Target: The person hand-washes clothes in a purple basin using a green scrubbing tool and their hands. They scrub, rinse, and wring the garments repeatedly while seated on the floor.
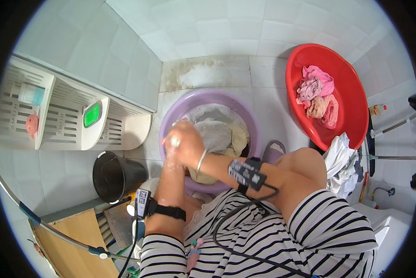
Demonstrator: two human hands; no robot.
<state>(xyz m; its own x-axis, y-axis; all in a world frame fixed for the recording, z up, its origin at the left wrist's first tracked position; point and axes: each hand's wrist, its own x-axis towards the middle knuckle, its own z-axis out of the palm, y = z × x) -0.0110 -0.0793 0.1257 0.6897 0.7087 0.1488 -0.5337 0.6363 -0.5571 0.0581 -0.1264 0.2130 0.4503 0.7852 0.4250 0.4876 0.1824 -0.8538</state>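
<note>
Both my hands meet over the left side of a purple plastic basin [255,139], blurred by motion and wet with suds. My right hand [189,142], with a bangle at its wrist, lies across my left hand [171,139], which is mostly hidden. A small white thing [175,141] shows at the fingers; whether it is foam or something solid, I cannot tell. Soapy water in the basin surrounds a soaked light grey cloth [213,135] and a cream cloth [239,139].
A red tub [350,90] at the right holds pink and beige clothes [319,93]; white clothes [340,163] hang beside it. A black bucket [116,177] and white shelf rack [138,130] stand left. A purple slipper [274,151] lies beside the basin.
</note>
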